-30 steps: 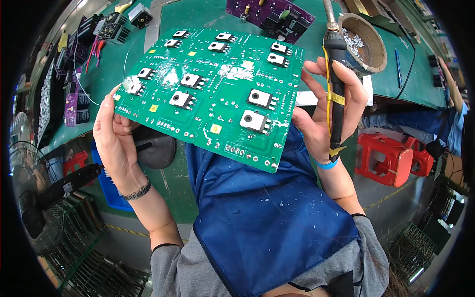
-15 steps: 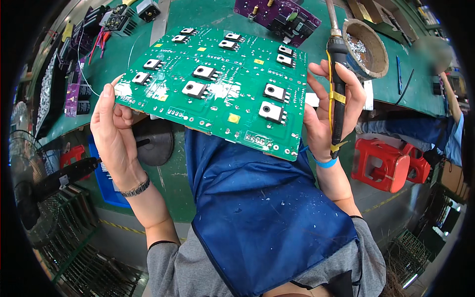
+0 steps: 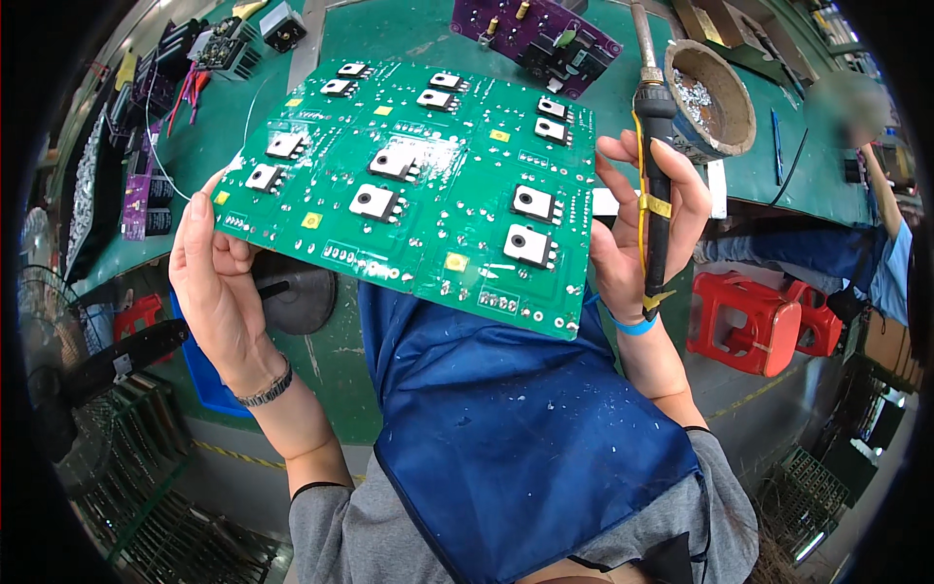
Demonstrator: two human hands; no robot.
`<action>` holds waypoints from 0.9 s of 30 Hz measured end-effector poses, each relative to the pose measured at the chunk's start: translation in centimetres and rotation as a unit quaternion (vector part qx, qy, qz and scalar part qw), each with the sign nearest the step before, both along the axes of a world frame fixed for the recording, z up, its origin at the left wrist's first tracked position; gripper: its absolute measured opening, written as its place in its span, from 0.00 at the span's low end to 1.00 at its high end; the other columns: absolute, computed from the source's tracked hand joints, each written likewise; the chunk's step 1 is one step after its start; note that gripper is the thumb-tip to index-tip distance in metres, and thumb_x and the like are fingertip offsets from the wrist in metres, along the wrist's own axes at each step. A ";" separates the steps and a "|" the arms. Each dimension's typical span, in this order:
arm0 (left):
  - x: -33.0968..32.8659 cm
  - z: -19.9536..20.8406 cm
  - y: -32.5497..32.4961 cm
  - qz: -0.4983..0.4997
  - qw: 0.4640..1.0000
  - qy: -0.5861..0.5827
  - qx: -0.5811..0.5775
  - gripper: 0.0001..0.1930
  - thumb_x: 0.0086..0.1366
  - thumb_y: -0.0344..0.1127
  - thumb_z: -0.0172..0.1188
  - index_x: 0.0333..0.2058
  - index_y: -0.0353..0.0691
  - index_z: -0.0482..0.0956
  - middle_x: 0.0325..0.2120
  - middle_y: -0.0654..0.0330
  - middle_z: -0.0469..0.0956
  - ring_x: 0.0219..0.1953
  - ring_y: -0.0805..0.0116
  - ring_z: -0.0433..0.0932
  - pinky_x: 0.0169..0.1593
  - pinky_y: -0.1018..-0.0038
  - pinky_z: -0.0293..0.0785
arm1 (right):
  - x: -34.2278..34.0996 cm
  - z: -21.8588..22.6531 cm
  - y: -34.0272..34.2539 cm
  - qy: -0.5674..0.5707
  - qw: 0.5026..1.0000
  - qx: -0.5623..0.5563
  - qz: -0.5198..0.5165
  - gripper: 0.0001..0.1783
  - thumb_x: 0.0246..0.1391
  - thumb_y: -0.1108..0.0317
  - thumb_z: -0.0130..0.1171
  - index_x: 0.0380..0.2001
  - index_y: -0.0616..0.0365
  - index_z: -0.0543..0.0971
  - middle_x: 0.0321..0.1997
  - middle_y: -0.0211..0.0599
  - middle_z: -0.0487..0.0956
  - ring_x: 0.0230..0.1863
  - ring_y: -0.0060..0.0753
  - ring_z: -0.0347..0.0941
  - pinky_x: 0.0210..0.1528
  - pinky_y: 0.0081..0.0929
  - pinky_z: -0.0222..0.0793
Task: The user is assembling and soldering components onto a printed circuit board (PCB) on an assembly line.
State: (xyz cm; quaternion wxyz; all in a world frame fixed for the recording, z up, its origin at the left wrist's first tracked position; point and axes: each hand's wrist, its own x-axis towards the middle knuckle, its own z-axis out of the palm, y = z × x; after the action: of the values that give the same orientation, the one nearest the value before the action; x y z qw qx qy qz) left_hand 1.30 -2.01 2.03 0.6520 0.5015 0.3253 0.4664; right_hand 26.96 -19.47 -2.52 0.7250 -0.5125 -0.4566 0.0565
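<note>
A large green circuit board point(image 3: 331, 200) is held up in front of me, tilted, its face dotted with several white-and-black transistors point(image 3: 374, 201) and shiny solder points. My left hand point(image 3: 216, 263) grips its left edge, thumb on top and fingers curled beneath. At the right edge, my right hand point(image 3: 671, 195) steadies the board and also holds a soldering iron point(image 3: 659, 146). The iron stands nearly upright, black handle in the hand, metal shaft pointing away from me. A yellow wire runs along its handle, bound with yellow tape. Some right fingers are hidden behind the board.
Behind the board, a purple circuit board point(image 3: 535, 39) lies on the green table point(image 3: 389, 34). A round tub point(image 3: 751, 107) with silvery bits stands at the right, near a blue pen-like tool point(image 3: 776, 146). Red stools point(image 3: 744, 321) stand right. Another person's arm point(image 3: 883, 190) shows far right.
The circuit board has shifted slightly left and its near edge has dropped toward me. Both hands moved with it, and the glare on its surface has changed place.
</note>
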 end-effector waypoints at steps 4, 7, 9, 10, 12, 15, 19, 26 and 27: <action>1.2 -0.1 -0.7 0.065 0.997 0.047 0.001 0.17 0.67 0.36 0.45 0.45 0.26 0.71 0.40 0.55 0.75 0.40 0.72 0.74 0.45 0.78 0.71 | 1.1 0.2 -1.6 -0.205 0.972 -0.097 -0.053 0.38 0.37 0.61 0.72 0.50 0.61 0.63 0.47 0.44 0.73 0.48 0.40 0.69 0.49 0.36 0.68; -0.5 0.5 -1.0 0.035 0.997 0.063 -0.016 0.17 0.67 0.36 0.45 0.46 0.26 0.70 0.41 0.56 0.74 0.41 0.72 0.74 0.46 0.77 0.71 | 0.5 1.1 -1.6 -0.228 0.964 -0.121 -0.065 0.39 0.36 0.60 0.72 0.49 0.60 0.63 0.44 0.42 0.76 0.47 0.36 0.68 0.46 0.32 0.66; -3.0 0.5 -0.7 -0.059 0.998 0.032 -0.008 0.18 0.67 0.37 0.45 0.47 0.26 0.69 0.40 0.56 0.75 0.40 0.72 0.74 0.45 0.77 0.71 | -0.5 1.2 -1.8 -0.175 0.976 -0.109 -0.066 0.40 0.35 0.56 0.73 0.49 0.60 0.64 0.45 0.39 0.77 0.46 0.36 0.69 0.49 0.32 0.63; -2.5 0.3 -0.4 -0.069 0.997 0.025 -0.004 0.18 0.67 0.37 0.45 0.47 0.26 0.69 0.40 0.56 0.75 0.40 0.72 0.74 0.45 0.77 0.71 | -0.7 0.9 -1.6 -0.150 0.981 -0.101 -0.064 0.40 0.35 0.55 0.73 0.48 0.59 0.65 0.45 0.38 0.78 0.46 0.37 0.69 0.51 0.32 0.60; -1.5 0.3 -0.9 -0.048 0.998 0.029 -0.004 0.18 0.67 0.37 0.45 0.47 0.26 0.69 0.38 0.57 0.76 0.38 0.74 0.75 0.42 0.80 0.71 | -0.1 1.1 -1.9 -0.178 0.976 -0.097 -0.085 0.39 0.35 0.55 0.72 0.48 0.59 0.65 0.44 0.38 0.78 0.46 0.38 0.69 0.52 0.33 0.59; 0.7 -0.1 -0.9 0.043 0.997 0.063 -0.012 0.18 0.67 0.36 0.46 0.47 0.26 0.69 0.37 0.58 0.76 0.35 0.77 0.75 0.39 0.82 0.71 | 0.5 0.9 -2.3 -0.231 0.961 -0.125 -0.091 0.41 0.36 0.53 0.72 0.49 0.60 0.63 0.43 0.40 0.78 0.46 0.37 0.69 0.52 0.37 0.58; 1.3 0.4 -1.0 0.042 0.998 0.052 -0.012 0.18 0.67 0.36 0.47 0.47 0.25 0.69 0.37 0.57 0.77 0.34 0.77 0.75 0.38 0.84 0.71 | 1.2 0.7 -2.5 -0.215 0.967 -0.130 -0.049 0.43 0.39 0.57 0.70 0.53 0.62 0.57 0.50 0.47 0.69 0.50 0.40 0.68 0.54 0.37 0.67; 1.0 0.3 -1.2 0.049 0.997 0.057 -0.014 0.18 0.65 0.34 0.49 0.46 0.24 0.70 0.36 0.56 0.78 0.31 0.80 0.76 0.32 0.88 0.69 | 1.4 0.0 -1.8 -0.180 0.980 -0.082 -0.001 0.44 0.39 0.58 0.70 0.54 0.61 0.56 0.52 0.49 0.62 0.52 0.42 0.68 0.53 0.39 0.71; 0.8 0.1 -1.1 0.040 0.998 0.051 -0.014 0.17 0.65 0.34 0.49 0.46 0.24 0.70 0.36 0.56 0.78 0.31 0.80 0.76 0.32 0.88 0.69 | 1.3 0.0 -1.7 -0.180 0.980 -0.081 -0.005 0.44 0.39 0.58 0.70 0.54 0.61 0.56 0.52 0.50 0.61 0.52 0.42 0.69 0.52 0.40 0.71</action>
State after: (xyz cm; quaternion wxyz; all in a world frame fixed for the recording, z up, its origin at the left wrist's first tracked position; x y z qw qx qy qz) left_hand 2.14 -3.13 2.15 0.6226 0.5017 0.3846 0.4611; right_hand 28.27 -21.20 -2.47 0.5870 -0.5738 -0.5711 -0.0034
